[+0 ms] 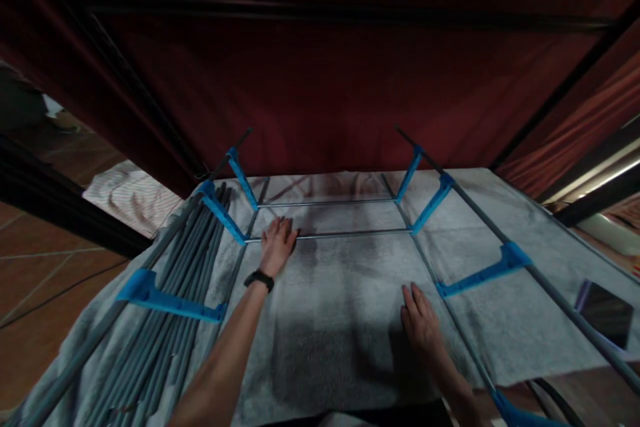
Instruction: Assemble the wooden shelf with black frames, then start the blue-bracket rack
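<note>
A frame of grey tubes and blue plastic brackets lies on a pale cloth (330, 320). My left hand (276, 247), with a black band at the wrist, is closed over a thin metal crossbar (350, 234) near its left end. Beside it is a blue bracket (223, 215). My right hand (421, 320) is palm down on the cloth, fingers extended, holding nothing. Close to its right are a long grey tube (457, 327) and another blue bracket (480, 273). Farther back runs a second crossbar (327, 203).
Several loose grey tubes (165, 320) lie bundled at the left. A dark flat device (605, 317) rests at the right edge. Behind the cloth hangs a dark red curtain (330, 93) with black frame bars. A striped cloth (133, 197) lies on the tiled floor.
</note>
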Action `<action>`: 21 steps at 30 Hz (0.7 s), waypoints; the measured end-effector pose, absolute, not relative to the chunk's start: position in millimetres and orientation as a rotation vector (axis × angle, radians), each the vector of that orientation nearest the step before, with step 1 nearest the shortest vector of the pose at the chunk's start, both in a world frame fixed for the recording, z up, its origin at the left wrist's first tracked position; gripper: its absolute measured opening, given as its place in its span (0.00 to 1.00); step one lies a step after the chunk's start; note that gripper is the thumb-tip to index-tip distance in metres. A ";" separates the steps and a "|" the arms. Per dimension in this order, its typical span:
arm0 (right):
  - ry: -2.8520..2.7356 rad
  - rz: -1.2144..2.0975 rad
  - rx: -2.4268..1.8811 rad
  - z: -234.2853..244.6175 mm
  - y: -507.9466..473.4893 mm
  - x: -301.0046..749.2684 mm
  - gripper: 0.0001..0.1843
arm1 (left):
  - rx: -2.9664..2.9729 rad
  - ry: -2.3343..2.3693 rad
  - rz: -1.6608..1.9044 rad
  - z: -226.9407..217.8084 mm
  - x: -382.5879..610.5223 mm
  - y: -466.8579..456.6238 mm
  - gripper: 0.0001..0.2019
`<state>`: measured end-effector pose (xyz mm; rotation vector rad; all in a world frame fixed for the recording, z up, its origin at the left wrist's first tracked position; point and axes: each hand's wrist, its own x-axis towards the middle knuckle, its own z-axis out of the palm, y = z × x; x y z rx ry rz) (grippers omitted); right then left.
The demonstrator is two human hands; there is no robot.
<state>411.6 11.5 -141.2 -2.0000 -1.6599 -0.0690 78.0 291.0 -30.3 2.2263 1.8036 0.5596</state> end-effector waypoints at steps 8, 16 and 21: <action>-1.772 -0.190 -2.051 -134.0 7.2 396.6 0.28 | 2.270 2.082 0.409 -86.3 45.5 96.5 0.27; -1.404 -0.012 -1.936 -123.0 17.0 408.7 0.31 | 1.808 1.986 0.771 -86.6 0.9 109.0 0.29; -1.193 0.031 -1.893 -105.2 58.2 432.2 0.37 | 1.349 2.107 1.115 -75.9 -16.7 162.9 0.31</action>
